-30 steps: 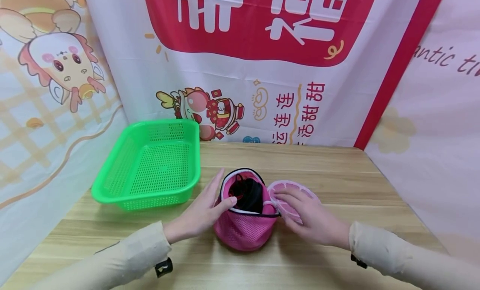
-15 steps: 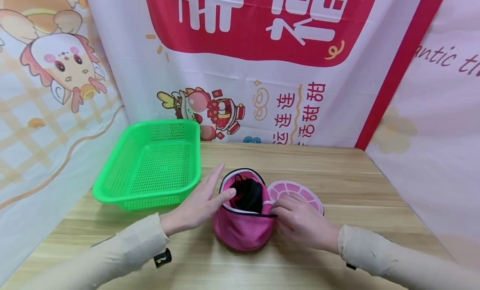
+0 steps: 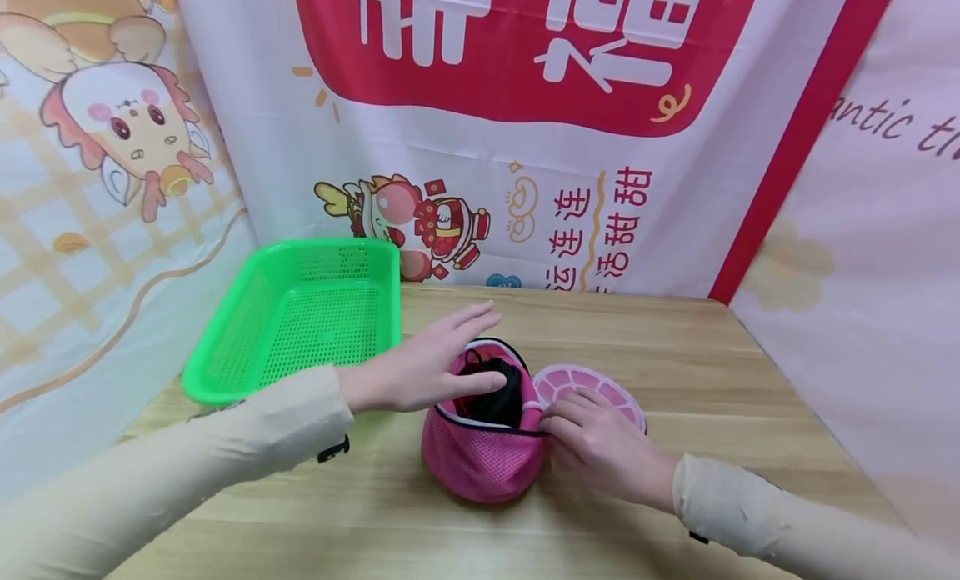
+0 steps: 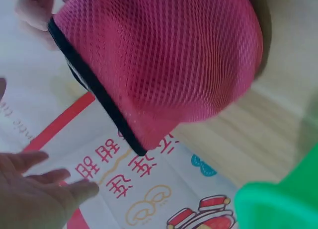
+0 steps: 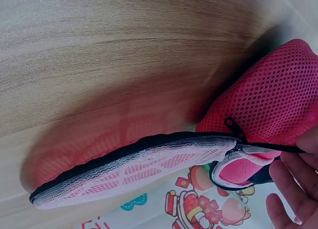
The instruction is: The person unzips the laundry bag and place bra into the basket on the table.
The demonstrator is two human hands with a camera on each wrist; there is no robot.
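A pink mesh laundry bag (image 3: 480, 463) with a black zipper edge stands upright on the table. Its round lid (image 3: 558, 380), patterned with pale segments, lies folded back to the right. Inside the bag is a dark bundle (image 3: 498, 401), partly hidden. My left hand (image 3: 420, 363) hovers over the bag's left rim, fingers extended, and shows again in the left wrist view beside the opening. With its thumb and fingers, my right hand (image 3: 596, 438) pinches the bag's rim near the lid hinge. A black zipper pull (image 5: 232, 125) hangs close by in the right wrist view.
A green plastic basket (image 3: 202, 380) with perforated sides sits on the left of the wooden table (image 3: 675, 347). Printed cloth hangings (image 3: 480, 138) enclose the table at the back and on both sides.
My right hand has shifted from over the lid to the bag's rim and now pinches it. The left hand has risen from the bag's left side, moving rightward over the opening.
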